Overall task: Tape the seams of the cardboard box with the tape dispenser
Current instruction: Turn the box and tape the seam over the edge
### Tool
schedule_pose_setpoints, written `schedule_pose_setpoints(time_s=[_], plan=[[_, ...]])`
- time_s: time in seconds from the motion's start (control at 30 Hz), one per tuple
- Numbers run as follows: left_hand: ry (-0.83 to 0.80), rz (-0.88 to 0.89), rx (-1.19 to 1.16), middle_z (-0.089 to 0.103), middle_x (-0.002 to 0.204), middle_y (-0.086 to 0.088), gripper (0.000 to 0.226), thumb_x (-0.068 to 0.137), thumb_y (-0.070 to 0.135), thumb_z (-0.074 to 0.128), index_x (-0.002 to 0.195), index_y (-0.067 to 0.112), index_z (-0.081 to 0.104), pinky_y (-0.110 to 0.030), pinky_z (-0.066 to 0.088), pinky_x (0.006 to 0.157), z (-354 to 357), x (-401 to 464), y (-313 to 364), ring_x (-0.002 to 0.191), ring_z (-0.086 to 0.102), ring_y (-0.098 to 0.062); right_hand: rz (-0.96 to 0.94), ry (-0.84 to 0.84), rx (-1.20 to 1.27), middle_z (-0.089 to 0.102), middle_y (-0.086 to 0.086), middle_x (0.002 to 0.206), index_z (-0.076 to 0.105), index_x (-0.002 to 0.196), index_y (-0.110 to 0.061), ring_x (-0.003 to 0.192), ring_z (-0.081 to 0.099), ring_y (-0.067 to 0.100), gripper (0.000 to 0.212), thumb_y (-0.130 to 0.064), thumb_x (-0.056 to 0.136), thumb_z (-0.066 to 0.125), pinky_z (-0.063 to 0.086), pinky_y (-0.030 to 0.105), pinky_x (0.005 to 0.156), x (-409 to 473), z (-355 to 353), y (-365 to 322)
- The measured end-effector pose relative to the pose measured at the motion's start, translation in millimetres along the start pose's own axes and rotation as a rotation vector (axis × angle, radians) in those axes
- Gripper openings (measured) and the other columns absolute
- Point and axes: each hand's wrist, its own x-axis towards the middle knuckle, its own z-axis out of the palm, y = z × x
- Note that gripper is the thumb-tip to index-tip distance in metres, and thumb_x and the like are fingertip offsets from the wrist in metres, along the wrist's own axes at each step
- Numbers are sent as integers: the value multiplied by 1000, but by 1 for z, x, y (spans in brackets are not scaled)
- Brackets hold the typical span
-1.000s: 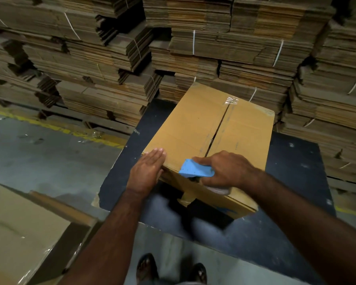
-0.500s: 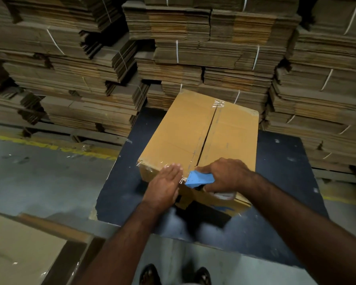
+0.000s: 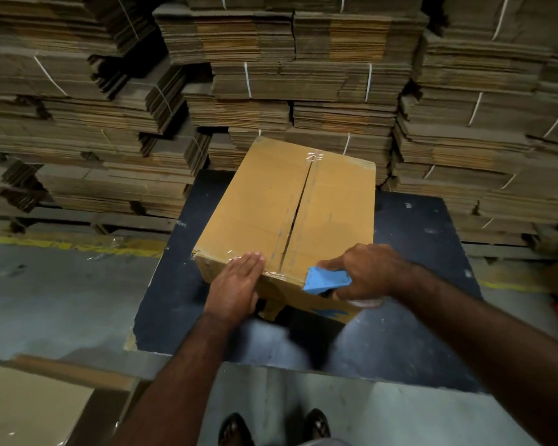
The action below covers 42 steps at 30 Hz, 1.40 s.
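The right hand (image 3: 368,272) grips the tape dispenser (image 3: 327,280) at the cardboard box (image 3: 287,207) near edge. The left hand (image 3: 239,281), fingers flat, presses tape beside it. Risk: uneven pull wrinkles tape off the centre seam (image 3: 298,210).

Hidden, cropped and blurred parts at the near edge of the box

The body of the tape dispenser (image 3: 326,280) is mostly covered by the right hand (image 3: 366,272); only a blue plate and a pale, blurred rim of the roll are seen. The near corner of the cardboard box (image 3: 261,204) is masked by the left hand (image 3: 236,286), whose palm is not seen. The legs below the box are smeared by blur. The shoes (image 3: 236,429) are cut by the lower edge, the second box (image 3: 29,410) by the left edge. The blue print on the box front cannot be read.
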Motion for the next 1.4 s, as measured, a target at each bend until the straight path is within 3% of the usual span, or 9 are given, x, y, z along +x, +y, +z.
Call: schedule_pose_setpoints(time_s=[0.17, 0.33, 0.5, 0.67, 0.83, 1.0, 1.17, 1.33, 1.4], plan=[[-14, -58, 22, 11, 164, -6, 78, 93, 31, 54, 157, 13, 13, -34, 0, 122, -1, 2, 23, 151, 8, -21, 6, 16, 2, 62, -9, 123, 35, 146, -45, 106, 57, 16, 74, -67, 78, 56, 53, 41, 83, 7, 11, 1], [-47, 148, -63, 46, 149, -12, 78, 70, 17, 72, 143, 7, 46, -39, 16, 118, 8, 10, 57, 138, 44, -27, 13, 64, -33, 64, -7, 122, 36, 144, -49, 108, 60, 20, 75, -67, 75, 57, 53, 41, 84, 9, 12, 1], [-46, 156, -58, 53, 145, -8, 79, 61, 8, 73, 138, 11, 53, -37, 28, 115, 6, 12, 51, 131, 52, -23, 0, 97, 45, 62, -1, 117, 27, 148, -51, 108, 58, 22, 74, -72, 81, 51, 42, 32, 74, -21, 25, 22], [-38, 135, -26, 48, 149, -5, 79, 69, 8, 75, 143, 14, 48, -35, 19, 117, 2, 9, 61, 135, 47, -20, 58, 63, 96, 60, -2, 116, 26, 147, -53, 109, 58, 21, 71, -69, 83, 52, 46, 34, 82, -58, 38, 45], [-22, 126, 29, 47, 148, -12, 74, 72, 17, 71, 142, 7, 47, -39, 26, 116, 1, 11, 70, 135, 46, -27, 17, 100, 4, 63, -6, 121, 33, 145, -51, 106, 62, 20, 69, -67, 81, 52, 52, 37, 80, -42, 40, 41], [-43, 255, -21, 45, 149, -16, 84, 64, 17, 72, 142, 1, 46, -46, 33, 115, 20, 4, 117, 138, 43, -29, 12, 128, -2, 66, -7, 116, 37, 142, -51, 103, 64, 19, 70, -68, 77, 54, 55, 37, 78, -41, 45, 41], [-11, 289, -15, 43, 151, -12, 88, 61, 5, 71, 144, 3, 45, -43, 32, 116, 22, 4, 109, 139, 42, -26, -11, 144, 34, 61, 0, 111, 26, 147, -51, 102, 61, 22, 71, -67, 83, 52, 49, 35, 75, -60, 48, 56], [-19, 265, 0, 41, 153, -10, 87, 65, 6, 74, 146, 6, 43, -43, 29, 117, 24, 5, 112, 140, 40, -24, 75, 43, 76, 57, 1, 110, 16, 150, -52, 91, 50, 17, 73, -69, 87, 48, 46, 32, 77, -96, 66, 90], [-14, 246, 5, 44, 151, -10, 86, 64, 8, 75, 145, 7, 45, -43, 29, 116, 23, 5, 117, 139, 43, -24, 56, 44, 45, 58, 1, 115, 17, 150, -51, 98, 55, 19, 73, -69, 86, 49, 47, 34, 79, -92, 68, 88]])
